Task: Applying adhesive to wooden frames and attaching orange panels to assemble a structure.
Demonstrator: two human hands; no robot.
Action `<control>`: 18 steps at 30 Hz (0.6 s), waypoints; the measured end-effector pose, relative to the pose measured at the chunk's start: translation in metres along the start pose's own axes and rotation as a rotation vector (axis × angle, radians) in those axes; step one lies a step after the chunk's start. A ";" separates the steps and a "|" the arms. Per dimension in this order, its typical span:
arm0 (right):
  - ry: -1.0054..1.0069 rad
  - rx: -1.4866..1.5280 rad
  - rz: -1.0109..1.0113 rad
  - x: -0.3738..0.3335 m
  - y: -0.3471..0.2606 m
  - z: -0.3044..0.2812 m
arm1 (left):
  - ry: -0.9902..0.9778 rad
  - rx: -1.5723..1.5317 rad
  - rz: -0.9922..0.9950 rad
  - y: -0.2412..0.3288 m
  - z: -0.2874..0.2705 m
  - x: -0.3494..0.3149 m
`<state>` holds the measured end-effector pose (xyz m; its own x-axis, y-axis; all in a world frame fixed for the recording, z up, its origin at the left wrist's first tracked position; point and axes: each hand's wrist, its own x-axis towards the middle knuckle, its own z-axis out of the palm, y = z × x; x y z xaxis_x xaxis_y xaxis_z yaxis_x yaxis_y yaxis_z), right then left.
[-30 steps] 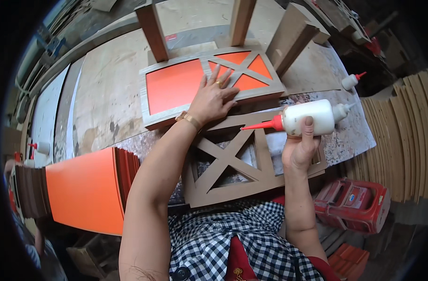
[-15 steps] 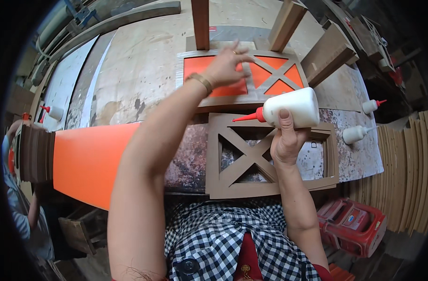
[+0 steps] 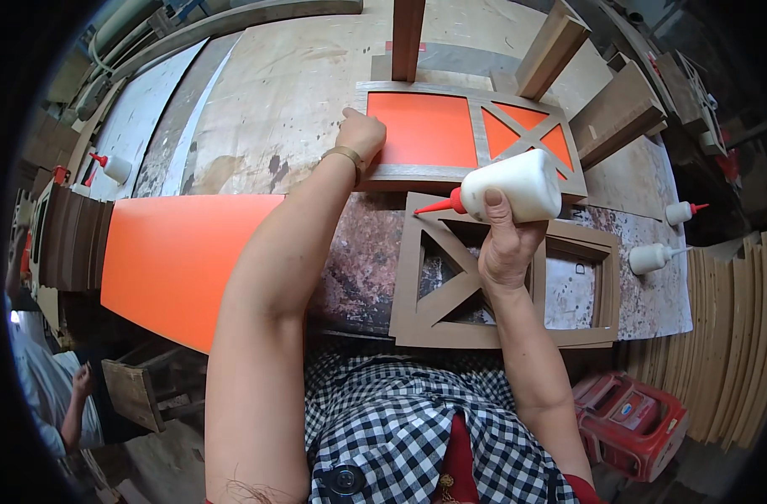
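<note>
My right hand [image 3: 509,250] is wrapped round a white squeeze glue bottle [image 3: 518,189], tilted on its side with its red nozzle pointing left. Below it on the bench lies a stack of brown board frames [image 3: 440,307] with X-shaped crosspieces. At the left edge of an orange panel [image 3: 421,130] with a wood-coloured frame on it, my left hand [image 3: 363,139] has its fingers curled against the edge; part of its grip is hidden. The right portion of that framed panel carries an X crosspiece [image 3: 518,133]. A bare orange panel [image 3: 182,260] sits left of my forearm.
Upright wood blocks [image 3: 553,50] stand on and beside the framed panel. More glue bottles [image 3: 649,259] stand to the right and left. Stacked boards [image 3: 715,336] and a red stool [image 3: 631,420] are at right. Another person [image 3: 52,378] is at far left.
My left hand has moved left from above the framed panel to its left edge. My right hand still holds the glue bottle. The view has shifted slightly.
</note>
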<state>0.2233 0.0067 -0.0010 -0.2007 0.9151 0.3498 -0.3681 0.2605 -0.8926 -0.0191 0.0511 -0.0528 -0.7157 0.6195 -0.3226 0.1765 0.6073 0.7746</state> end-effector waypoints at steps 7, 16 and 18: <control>0.018 -0.086 -0.072 0.003 0.008 0.003 | 0.111 0.080 0.114 0.007 -0.001 -0.024; 0.030 -0.179 -0.129 0.011 0.004 -0.005 | 0.309 0.290 0.185 0.006 0.012 -0.026; 0.020 -0.220 -0.141 0.015 0.001 -0.011 | 0.305 0.323 0.203 0.005 0.010 -0.027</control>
<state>0.2299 0.0244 0.0000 -0.1422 0.8703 0.4716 -0.1848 0.4447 -0.8764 0.0081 0.0419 -0.0459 -0.8017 0.5971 0.0292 0.4996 0.6423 0.5813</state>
